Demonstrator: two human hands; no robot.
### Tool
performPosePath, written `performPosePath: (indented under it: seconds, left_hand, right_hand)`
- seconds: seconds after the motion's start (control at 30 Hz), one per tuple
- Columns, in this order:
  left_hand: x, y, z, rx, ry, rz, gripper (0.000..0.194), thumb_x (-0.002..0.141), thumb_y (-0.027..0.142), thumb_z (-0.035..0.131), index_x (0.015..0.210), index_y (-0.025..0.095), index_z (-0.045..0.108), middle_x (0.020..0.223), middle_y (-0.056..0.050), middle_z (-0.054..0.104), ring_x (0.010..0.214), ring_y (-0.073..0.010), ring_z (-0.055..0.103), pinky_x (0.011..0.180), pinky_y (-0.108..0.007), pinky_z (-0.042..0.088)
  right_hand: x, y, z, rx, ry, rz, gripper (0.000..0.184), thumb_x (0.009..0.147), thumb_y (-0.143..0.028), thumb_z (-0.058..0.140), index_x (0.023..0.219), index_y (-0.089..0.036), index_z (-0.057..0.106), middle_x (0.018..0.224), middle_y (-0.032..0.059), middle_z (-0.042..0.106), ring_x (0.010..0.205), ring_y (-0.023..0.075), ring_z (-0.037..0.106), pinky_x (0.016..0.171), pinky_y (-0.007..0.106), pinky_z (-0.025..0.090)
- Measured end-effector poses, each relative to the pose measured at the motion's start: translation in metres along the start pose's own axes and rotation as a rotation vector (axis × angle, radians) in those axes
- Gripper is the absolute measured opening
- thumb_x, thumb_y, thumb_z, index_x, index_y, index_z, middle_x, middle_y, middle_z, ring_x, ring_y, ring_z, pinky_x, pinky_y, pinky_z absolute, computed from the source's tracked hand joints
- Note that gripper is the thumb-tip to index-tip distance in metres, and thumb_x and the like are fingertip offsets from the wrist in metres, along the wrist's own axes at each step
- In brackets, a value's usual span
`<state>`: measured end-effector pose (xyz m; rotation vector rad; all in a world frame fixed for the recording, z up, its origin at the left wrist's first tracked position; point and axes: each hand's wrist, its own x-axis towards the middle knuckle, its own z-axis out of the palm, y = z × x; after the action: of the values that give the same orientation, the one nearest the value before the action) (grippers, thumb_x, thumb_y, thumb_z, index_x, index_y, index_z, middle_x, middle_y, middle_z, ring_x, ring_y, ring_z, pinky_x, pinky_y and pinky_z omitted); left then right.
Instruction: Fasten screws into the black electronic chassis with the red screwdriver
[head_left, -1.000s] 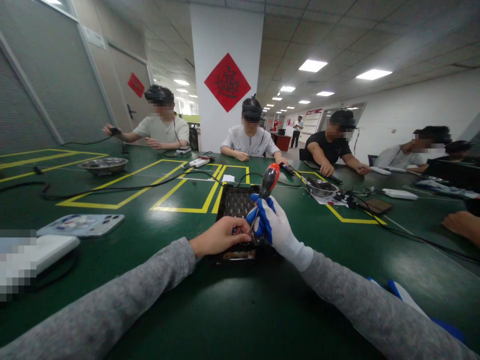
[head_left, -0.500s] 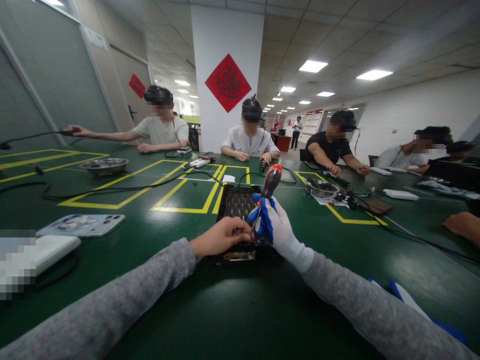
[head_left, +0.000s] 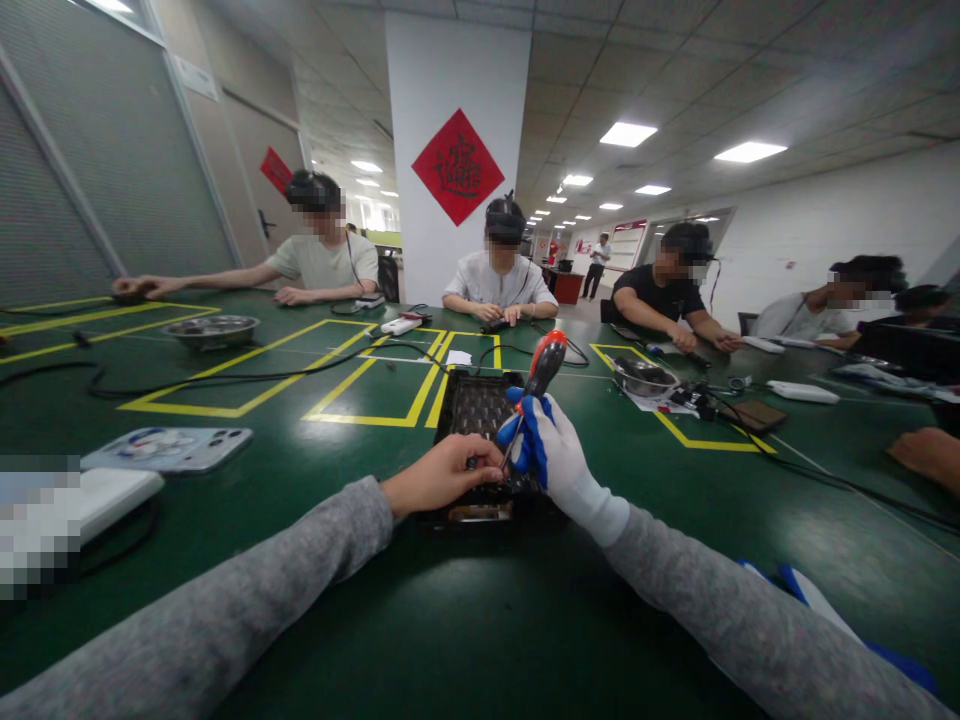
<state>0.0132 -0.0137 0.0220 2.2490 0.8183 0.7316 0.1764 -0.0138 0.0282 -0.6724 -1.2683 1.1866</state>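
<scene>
In front of me on the green table lies a black tray-like case (head_left: pixel 480 400) with a patterned inside. My right hand (head_left: pixel 551 450), in a white and blue glove, is closed around a screwdriver (head_left: pixel 547 362) with a red and black handle. Its thin shaft tilts down to the left, and the tip is close to my left fingertips. My bare left hand (head_left: pixel 444 474) rests over the near part of the case, its thumb and fingers pinched together. Whatever they hold, if anything, is too small and hidden to name.
A phone (head_left: pixel 169 449) and a white power bank (head_left: pixel 112 505) lie to the left. Metal bowls stand at far left (head_left: pixel 212 331) and right (head_left: pixel 645 376). Another glove (head_left: pixel 825 605) lies beside my right forearm. Black cables (head_left: pixel 322 368) cross the table; several people sit around it.
My hands and the screwdriver hold nearly the same place. Across the table, the co-worker in the middle has brought both hands together on a dark object; the left co-worker's outstretched hand has lowered.
</scene>
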Motion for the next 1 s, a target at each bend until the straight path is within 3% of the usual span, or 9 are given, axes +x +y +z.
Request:
performPosePath:
  seconds: [0.1, 0.3, 0.5, 0.63, 0.73, 0.87, 1.0]
  left_hand:
    - [0.0, 0.002, -0.001, -0.009, -0.037, 0.027, 0.022, 0.084, 0.031, 0.047, 0.084, 0.013, 0.06, 0.084, -0.004, 0.064, 0.079, -0.0135, 0.056, 0.075, -0.024, 0.042]
    - [0.0, 0.001, 0.001, 0.043, 0.039, -0.027, 0.022, 0.078, 0.035, 0.056, 0.081, 0.014, 0.058, 0.074, 0.0, 0.058, 0.07, -0.0123, 0.052, 0.069, -0.024, 0.042]
    - [0.0, -0.001, 0.0, -0.019, -0.023, 0.018, 0.02, 0.084, 0.028, 0.046, 0.084, 0.014, 0.061, 0.085, -0.003, 0.063, 0.081, -0.0138, 0.056, 0.078, -0.025, 0.041]
    - [0.0, -0.004, 0.0, -0.05, 0.159, -0.018, 0.021, 0.086, 0.03, 0.043, 0.095, 0.016, 0.056, 0.088, -0.002, 0.058, 0.081, -0.0132, 0.052, 0.075, -0.025, 0.04]
    - [0.001, -0.008, 0.001, -0.071, 0.34, -0.09, 0.02, 0.086, 0.034, 0.042, 0.09, 0.016, 0.05, 0.077, 0.001, 0.05, 0.07, -0.0112, 0.046, 0.065, -0.023, 0.039]
    - [0.001, -0.014, 0.004, -0.058, 0.338, -0.131, 0.02, 0.082, 0.037, 0.047, 0.08, 0.017, 0.044, 0.067, 0.004, 0.041, 0.059, -0.0093, 0.039, 0.056, -0.021, 0.034]
    - [0.001, -0.016, 0.005, 0.0, 0.36, -0.128, 0.021, 0.08, 0.033, 0.05, 0.072, 0.017, 0.039, 0.06, 0.006, 0.035, 0.054, -0.0082, 0.033, 0.051, -0.02, 0.028]
  right_hand:
    - [0.0, 0.0, -0.001, 0.01, -0.003, 0.004, 0.037, 0.079, -0.048, 0.049, 0.102, -0.019, 0.05, 0.059, -0.0045, 0.055, 0.038, 0.0053, 0.044, 0.037, 0.017, 0.039]
    - [-0.001, 0.0, 0.0, -0.007, 0.014, -0.023, 0.034, 0.079, -0.047, 0.05, 0.1, -0.02, 0.051, 0.06, -0.0044, 0.055, 0.041, 0.0055, 0.046, 0.038, 0.016, 0.039]
    - [0.0, 0.001, -0.001, -0.037, -0.001, -0.008, 0.034, 0.08, -0.047, 0.048, 0.101, -0.02, 0.051, 0.06, -0.0044, 0.055, 0.039, 0.0056, 0.044, 0.037, 0.017, 0.038]
    - [-0.001, 0.0, -0.002, -0.067, 0.106, -0.077, 0.034, 0.081, -0.046, 0.046, 0.103, -0.021, 0.051, 0.064, -0.0038, 0.055, 0.044, 0.0058, 0.045, 0.041, 0.018, 0.04]
    - [0.0, 0.001, -0.002, -0.101, 0.217, -0.156, 0.034, 0.082, -0.045, 0.045, 0.107, -0.022, 0.049, 0.072, -0.0016, 0.058, 0.052, 0.0074, 0.05, 0.05, 0.02, 0.044]
    - [0.004, 0.007, -0.005, -0.217, 0.248, -0.125, 0.037, 0.079, -0.045, 0.05, 0.108, -0.022, 0.05, 0.081, 0.0005, 0.059, 0.066, 0.011, 0.055, 0.063, 0.026, 0.048]
    - [0.008, 0.012, -0.006, -0.323, 0.234, -0.024, 0.034, 0.076, -0.048, 0.051, 0.099, -0.022, 0.053, 0.071, -0.0021, 0.056, 0.059, 0.0105, 0.051, 0.058, 0.025, 0.046]
